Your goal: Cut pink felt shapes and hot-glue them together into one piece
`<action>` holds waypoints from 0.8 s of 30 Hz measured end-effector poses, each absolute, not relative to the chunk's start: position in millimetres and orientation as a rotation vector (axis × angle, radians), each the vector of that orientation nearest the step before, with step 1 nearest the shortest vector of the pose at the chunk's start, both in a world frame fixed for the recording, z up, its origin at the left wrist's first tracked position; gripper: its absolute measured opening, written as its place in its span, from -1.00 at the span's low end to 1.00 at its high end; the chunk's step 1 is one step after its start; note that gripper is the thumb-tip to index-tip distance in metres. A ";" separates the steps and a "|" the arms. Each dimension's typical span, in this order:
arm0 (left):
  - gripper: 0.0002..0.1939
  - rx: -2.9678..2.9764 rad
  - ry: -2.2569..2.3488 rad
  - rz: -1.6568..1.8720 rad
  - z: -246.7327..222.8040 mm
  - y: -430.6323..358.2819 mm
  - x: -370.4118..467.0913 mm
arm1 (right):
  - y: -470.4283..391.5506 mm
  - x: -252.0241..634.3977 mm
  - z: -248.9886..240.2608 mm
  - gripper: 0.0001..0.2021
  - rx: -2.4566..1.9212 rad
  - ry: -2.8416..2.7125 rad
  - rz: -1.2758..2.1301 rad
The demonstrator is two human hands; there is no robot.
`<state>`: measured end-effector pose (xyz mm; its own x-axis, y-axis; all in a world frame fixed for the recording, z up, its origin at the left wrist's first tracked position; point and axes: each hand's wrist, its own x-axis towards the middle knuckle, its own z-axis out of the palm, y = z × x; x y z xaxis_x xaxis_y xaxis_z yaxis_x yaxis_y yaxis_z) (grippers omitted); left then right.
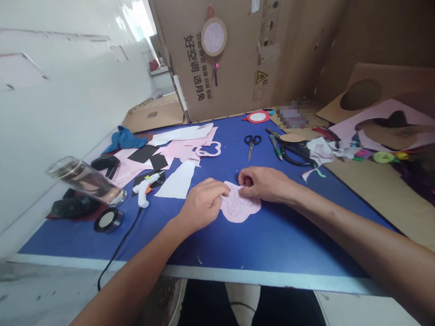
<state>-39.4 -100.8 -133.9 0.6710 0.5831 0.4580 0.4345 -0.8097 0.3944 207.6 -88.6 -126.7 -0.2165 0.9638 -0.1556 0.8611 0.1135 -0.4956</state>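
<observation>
A pink paper cutout [240,210] with a rounded, scalloped outline lies at the middle of the blue tabletop, with thin drawn lines across it. At its upper left edge, my left hand [204,204] is closed, fingers curled and thumb and forefinger on the paper. My right hand [263,183] pinches its upper right edge with bent fingers. Just beyond the hands, scissors [252,145] with black handles rest on the table, blades toward me. A pink paper frame piece [210,150] with a cut-out middle lies farther left.
On the left are a glue gun [143,190] with a trailing cord, a tilted-looking glass of liquid [86,179], a tape roll [108,220] and paper scraps [175,181]. Pliers [297,155], a green pen [275,146] and craft scraps [327,152] lie right. A cardboard box [236,86] stands behind.
</observation>
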 end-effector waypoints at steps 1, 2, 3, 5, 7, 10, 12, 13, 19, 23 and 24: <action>-0.66 2.635 0.953 0.859 -128.1 -105.4 -45.3 | -88.8 207.5 -126.5 -0.83 -1.822 -2.179 0.736; -0.70 2.637 1.123 0.860 -121.8 -110.4 -54.4 | -88.9 207.4 -126.4 -0.83 -1.825 -2.175 0.736; -0.72 2.630 1.304 0.858 -115.3 -115.4 -66.9 | -89.0 207.3 -126.2 -0.83 -1.830 -2.170 0.735; -0.76 2.559 1.720 0.832 -103.8 -124.9 -100.3 | -89.0 207.0 -126.1 -0.83 -1.841 -2.159 0.738; -0.74 2.432 2.132 0.703 -96.3 -132.8 -138.8 | -88.8 206.8 -126.3 -0.83 -1.839 -2.157 0.747; -0.61 2.146 2.491 0.361 -94.3 -140.8 -186.2 | -88.4 206.8 -127.1 -0.84 -1.832 -2.154 0.757; -0.59 1.991 2.531 0.189 -97.2 -143.4 -202.7 | -88.2 206.9 -127.9 -0.84 -1.834 -2.159 0.750; -0.59 1.949 2.529 0.117 -99.0 -144.0 -206.3 | -88.2 207.0 -128.3 -0.85 -1.838 -2.163 0.744; -0.65 2.010 2.504 0.013 -106.5 -143.8 -201.8 | -88.0 207.5 -129.7 -0.85 -1.835 -2.165 0.727; -0.66 1.944 2.513 0.099 -104.3 -139.7 -200.9 | -87.2 208.2 -131.2 -0.85 -1.827 -2.166 0.734; -0.65 1.921 2.517 0.130 -102.9 -136.8 -200.2 | -87.0 208.4 -131.7 -0.84 -1.826 -2.166 0.732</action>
<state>-200.2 -136.8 -102.9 -0.2648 0.9616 0.0716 0.9639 0.2618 0.0485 208.4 -87.0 -131.7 -0.2071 0.9667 -0.1506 0.8598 0.1065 -0.4994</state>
